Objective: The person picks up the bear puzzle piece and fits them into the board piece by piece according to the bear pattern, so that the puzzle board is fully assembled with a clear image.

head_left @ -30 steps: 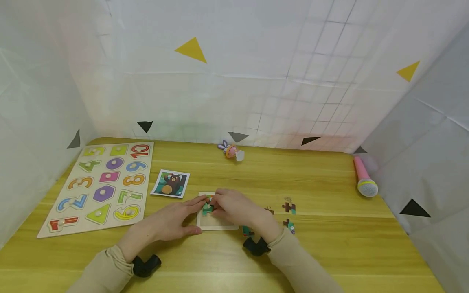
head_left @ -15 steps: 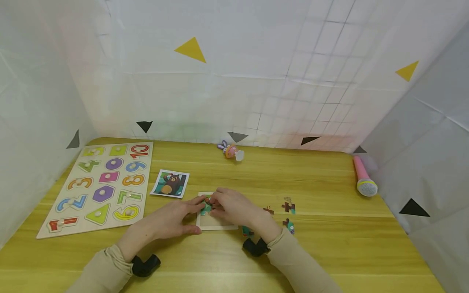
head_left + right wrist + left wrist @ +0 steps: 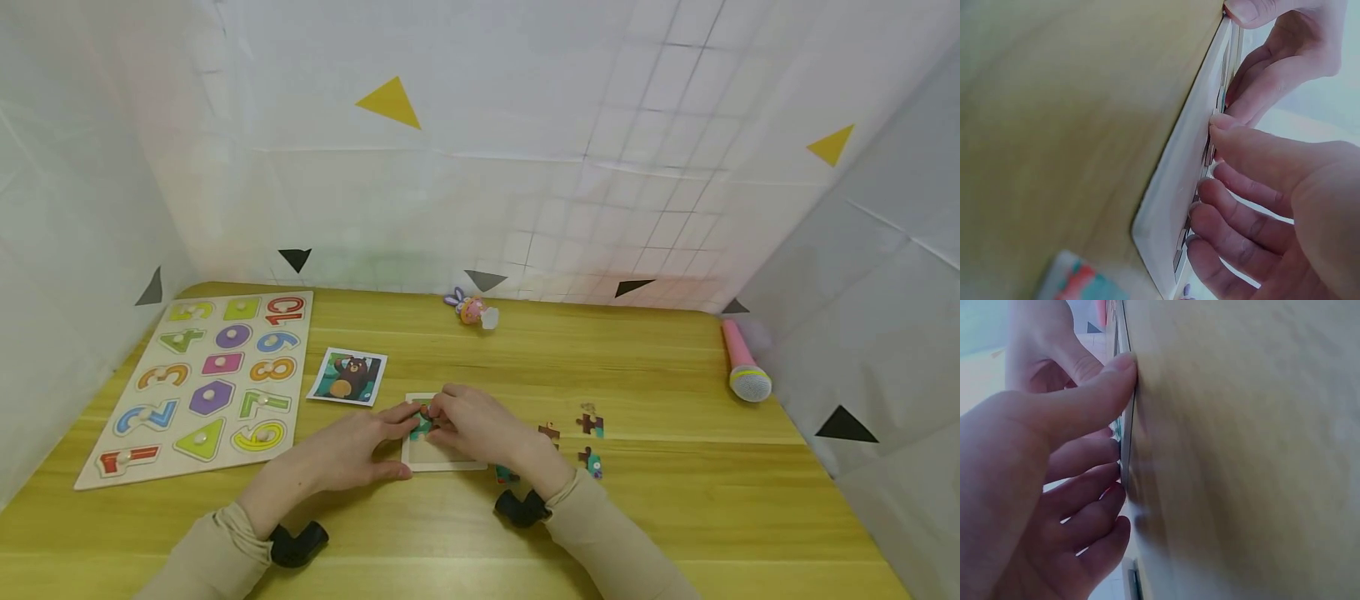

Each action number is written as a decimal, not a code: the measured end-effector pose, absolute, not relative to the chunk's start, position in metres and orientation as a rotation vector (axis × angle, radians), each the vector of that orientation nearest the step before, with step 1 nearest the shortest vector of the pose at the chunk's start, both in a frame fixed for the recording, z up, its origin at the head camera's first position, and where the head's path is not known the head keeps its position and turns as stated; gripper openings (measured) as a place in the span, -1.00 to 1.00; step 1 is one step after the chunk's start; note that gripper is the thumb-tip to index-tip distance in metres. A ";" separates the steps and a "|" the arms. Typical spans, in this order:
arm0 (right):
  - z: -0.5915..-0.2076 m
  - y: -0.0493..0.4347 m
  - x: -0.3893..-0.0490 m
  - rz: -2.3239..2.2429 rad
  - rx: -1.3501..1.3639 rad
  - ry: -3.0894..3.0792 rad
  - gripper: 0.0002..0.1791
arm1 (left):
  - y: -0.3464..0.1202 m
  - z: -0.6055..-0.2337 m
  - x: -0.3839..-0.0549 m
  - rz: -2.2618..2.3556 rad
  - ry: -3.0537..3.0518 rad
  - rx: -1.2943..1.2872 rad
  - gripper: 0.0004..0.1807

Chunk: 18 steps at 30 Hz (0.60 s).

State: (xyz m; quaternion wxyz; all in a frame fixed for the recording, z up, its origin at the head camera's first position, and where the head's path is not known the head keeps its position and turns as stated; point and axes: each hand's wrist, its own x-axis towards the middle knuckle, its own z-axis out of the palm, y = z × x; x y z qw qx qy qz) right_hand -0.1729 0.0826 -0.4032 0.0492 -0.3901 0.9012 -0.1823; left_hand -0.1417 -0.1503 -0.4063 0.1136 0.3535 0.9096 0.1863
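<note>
A small pale puzzle tray (image 3: 450,467) lies on the table, with green-and-brown jigsaw pieces (image 3: 417,432) in its upper left. My right hand (image 3: 476,421) is over the tray, pinching a jigsaw piece (image 3: 1209,150) low against it between thumb and fingers. That piece is mostly hidden by the fingers. My left hand (image 3: 345,450) rests along the tray's left side, its thumb at the front left corner and its fingertips on the upper left part. Loose jigsaw pieces (image 3: 591,425) lie to the right, some partly covered by my right wrist.
A bear picture card (image 3: 348,377) lies behind my left hand. Farther left is a wooden number-and-shape board (image 3: 295,392) with knobbed pieces. A small bunny-eared toy (image 3: 474,311) lies at the back, and a pink toy microphone (image 3: 742,358) at the right by the white sheet wall.
My right fingertips have shifted very slightly left over the tray's upper left, covering more of the pieces there. The left hand stays almost still.
</note>
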 end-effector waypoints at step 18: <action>-0.405 0.082 -0.171 -0.584 -1.160 2.760 -0.76 | -0.148 -0.405 -0.138 0.533 2.672 1.011 -0.24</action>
